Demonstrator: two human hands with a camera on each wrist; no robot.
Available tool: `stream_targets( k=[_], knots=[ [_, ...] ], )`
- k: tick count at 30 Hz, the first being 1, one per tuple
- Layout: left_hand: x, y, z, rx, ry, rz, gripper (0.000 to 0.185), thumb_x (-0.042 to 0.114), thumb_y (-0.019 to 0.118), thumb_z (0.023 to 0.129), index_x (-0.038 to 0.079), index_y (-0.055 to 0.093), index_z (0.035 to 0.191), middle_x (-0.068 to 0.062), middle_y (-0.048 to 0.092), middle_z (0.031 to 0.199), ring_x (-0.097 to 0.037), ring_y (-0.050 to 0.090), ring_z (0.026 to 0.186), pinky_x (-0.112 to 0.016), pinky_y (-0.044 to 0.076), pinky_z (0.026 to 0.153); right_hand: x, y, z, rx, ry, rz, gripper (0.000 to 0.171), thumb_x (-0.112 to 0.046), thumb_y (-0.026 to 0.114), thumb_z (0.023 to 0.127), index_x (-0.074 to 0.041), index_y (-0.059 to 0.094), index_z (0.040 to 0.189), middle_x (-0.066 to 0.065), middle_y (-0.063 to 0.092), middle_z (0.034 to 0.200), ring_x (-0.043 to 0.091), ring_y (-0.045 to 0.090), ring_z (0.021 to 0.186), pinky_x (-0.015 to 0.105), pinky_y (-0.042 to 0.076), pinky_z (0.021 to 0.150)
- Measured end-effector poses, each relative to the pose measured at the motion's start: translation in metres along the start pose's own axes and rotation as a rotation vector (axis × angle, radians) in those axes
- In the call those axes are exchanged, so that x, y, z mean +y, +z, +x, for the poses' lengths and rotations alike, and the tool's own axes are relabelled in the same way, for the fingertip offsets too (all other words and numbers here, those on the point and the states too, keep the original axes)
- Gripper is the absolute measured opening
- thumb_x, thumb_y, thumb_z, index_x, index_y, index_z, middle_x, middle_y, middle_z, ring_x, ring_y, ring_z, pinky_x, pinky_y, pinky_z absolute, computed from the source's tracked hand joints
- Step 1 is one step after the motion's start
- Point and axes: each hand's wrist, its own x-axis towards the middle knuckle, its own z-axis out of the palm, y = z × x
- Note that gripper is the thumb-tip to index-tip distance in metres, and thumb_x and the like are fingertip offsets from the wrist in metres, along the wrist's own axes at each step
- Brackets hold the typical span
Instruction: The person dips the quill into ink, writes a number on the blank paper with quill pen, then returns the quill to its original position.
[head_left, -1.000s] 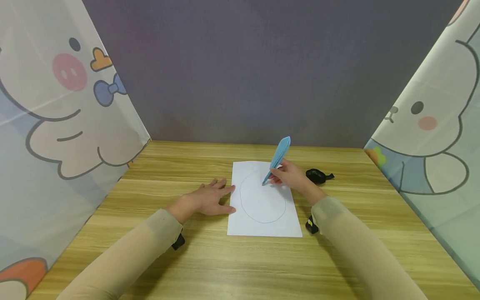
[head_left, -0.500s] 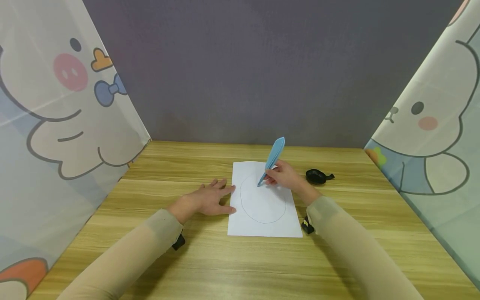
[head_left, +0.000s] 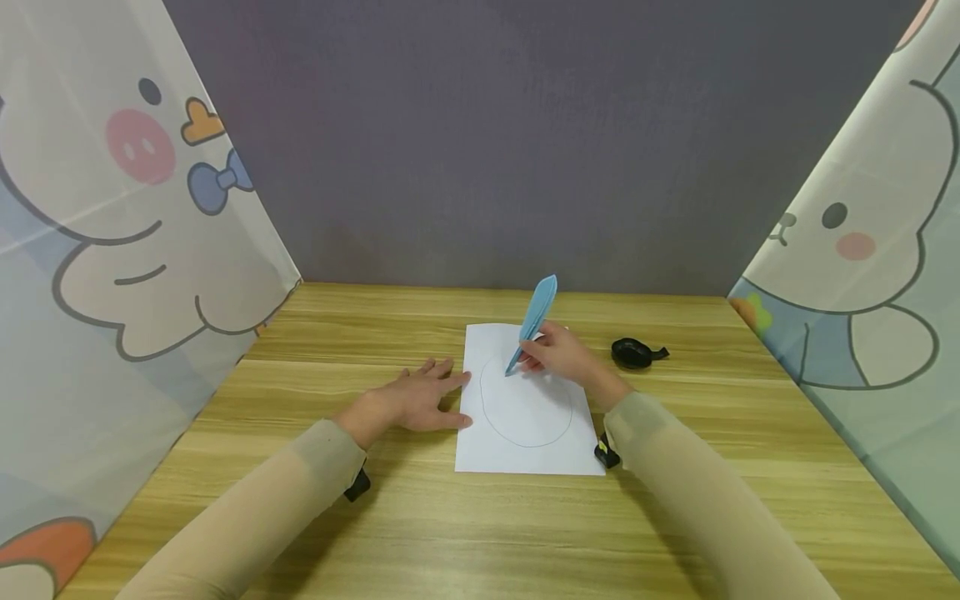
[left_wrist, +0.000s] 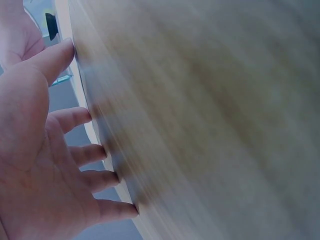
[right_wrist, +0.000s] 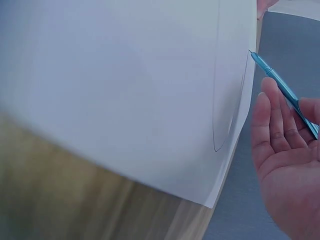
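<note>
A white sheet of paper (head_left: 480, 458) lies on the wood-grain table, bearing a thin drawn oval. My right hand (head_left: 564, 357) pinches a blue pen (head_left: 537, 310) with a feather-shaped top, leaning up and to the right. Its tip meets the paper inside the upper part of the oval; in the right wrist view a second line ends at the tip of the pen (right_wrist: 272, 73). With fingers spread, my left hand (head_left: 420, 398) rests at the sheet's left edge, thumb and index fingertip on the paper. The left wrist view shows its fingertips (left_wrist: 77, 118) down on the surface.
A small black object with a short tail (head_left: 632, 353) lies right of the paper. Black devices show under the left sleeve (head_left: 357, 485) and right sleeve (head_left: 607, 452). A dark grey panel (head_left: 480, 150) stands behind the table, with cartoon-printed cloth (head_left: 172, 275) at both sides.
My right hand and the pen have moved left across the upper part of the oval, the tip also slightly toward me. The left hand and the paper stay in place.
</note>
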Motion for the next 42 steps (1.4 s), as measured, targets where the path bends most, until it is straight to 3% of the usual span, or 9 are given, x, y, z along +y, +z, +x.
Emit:
stream_targets(
  k=[18,42],
  knots=[
    [0.001,-0.001,0.0,-0.001,0.002,-0.008,0.089,0.07,0.057,0.105,0.027,0.026,0.177,-0.015,0.007,0.186,-0.047,0.006,0.171,-0.078,0.012,0.131,-0.006,0.014,0.004,-0.03,-0.001,0.004,0.024,-0.015,0.062,0.112,0.004,0.061,0.127,0.028,0.081,0.109,0.035,0.081,0.092,0.04,0.069,0.082],
    [0.001,0.001,0.002,0.009,0.0,0.008,0.09,0.071,0.059,0.105,0.026,0.028,0.176,-0.016,0.012,0.185,-0.05,0.009,0.17,-0.08,0.016,0.13,-0.011,0.03,0.007,-0.109,-0.049,-0.026,0.023,-0.018,0.064,0.112,0.0,0.064,0.126,0.02,0.083,0.103,0.021,0.081,0.083,0.036,0.068,0.078]
  ],
)
